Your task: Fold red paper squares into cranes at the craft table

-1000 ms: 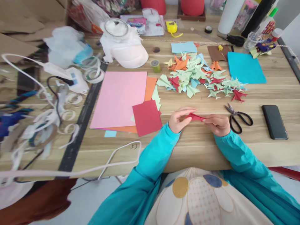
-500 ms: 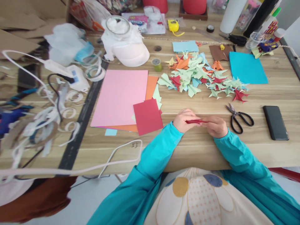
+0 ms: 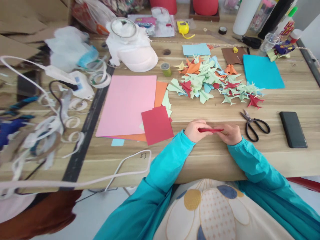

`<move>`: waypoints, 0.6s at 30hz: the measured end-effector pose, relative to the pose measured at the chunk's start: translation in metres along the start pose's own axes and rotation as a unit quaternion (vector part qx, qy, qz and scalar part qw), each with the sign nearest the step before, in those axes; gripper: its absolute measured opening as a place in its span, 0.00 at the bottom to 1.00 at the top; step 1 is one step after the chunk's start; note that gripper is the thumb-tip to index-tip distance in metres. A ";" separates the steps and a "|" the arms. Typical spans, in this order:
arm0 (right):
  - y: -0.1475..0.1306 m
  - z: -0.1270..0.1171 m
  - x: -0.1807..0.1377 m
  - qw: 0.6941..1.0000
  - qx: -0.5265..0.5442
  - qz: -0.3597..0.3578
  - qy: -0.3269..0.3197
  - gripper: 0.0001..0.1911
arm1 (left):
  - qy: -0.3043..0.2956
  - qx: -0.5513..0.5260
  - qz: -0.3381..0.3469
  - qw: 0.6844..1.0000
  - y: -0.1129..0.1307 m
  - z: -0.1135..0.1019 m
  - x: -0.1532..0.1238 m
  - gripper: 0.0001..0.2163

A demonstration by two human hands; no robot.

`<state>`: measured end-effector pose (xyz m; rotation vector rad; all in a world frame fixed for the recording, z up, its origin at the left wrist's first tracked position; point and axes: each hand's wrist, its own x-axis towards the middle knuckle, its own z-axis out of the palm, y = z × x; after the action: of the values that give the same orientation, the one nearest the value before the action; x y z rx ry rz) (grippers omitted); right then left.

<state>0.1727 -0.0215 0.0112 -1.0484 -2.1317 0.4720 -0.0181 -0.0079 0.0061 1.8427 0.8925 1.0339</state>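
A narrow piece of folded red paper [image 3: 210, 130] is held edge-on between both hands, above the front of the table. My left hand [image 3: 196, 130] is closed on its left end, fingers pinching it. My right hand [image 3: 231, 134] pinches the right end. Left of my hands lies a square of red paper [image 3: 157, 125], overlapping a large pink sheet [image 3: 130, 103]. Beyond them spreads a pile of folded paper pieces [image 3: 205, 77] in pale green, orange, red and blue. Scissors [image 3: 253, 126] with black handles rest to the right of my right hand.
A black phone [image 3: 293, 129] lies at the right. Turquoise paper [image 3: 263, 71] and brown paper [image 3: 232, 55] sit at the back right. A white cable [image 3: 130, 154] loops near the front edge; tangled tape and a power strip [image 3: 81, 85] crowd the left.
My right fingers have shifted slightly along the folded red paper, and more of its length now shows between my hands. The view has moved a little; the table things stay put.
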 end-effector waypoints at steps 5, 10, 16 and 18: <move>0.000 -0.001 0.001 0.998 0.054 0.028 -0.003 0.06 | 0.004 -0.032 -0.033 0.999 0.003 0.001 0.000 0.07; -0.003 -0.002 0.005 0.991 0.111 0.069 -0.030 0.06 | -0.004 -0.070 -0.064 0.995 0.005 0.002 -0.001 0.08; -0.004 -0.004 0.007 0.989 0.131 0.062 -0.035 0.06 | -0.003 -0.084 -0.055 0.995 0.004 0.003 -0.002 0.10; -0.004 -0.004 0.006 0.989 0.131 0.062 -0.038 0.06 | 0.001 -0.083 -0.048 0.995 0.004 0.003 -0.002 0.10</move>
<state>0.1702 -0.0190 0.0191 -1.0292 -2.0081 0.8391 -0.0155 -0.0121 0.0080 1.6466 0.8612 1.0181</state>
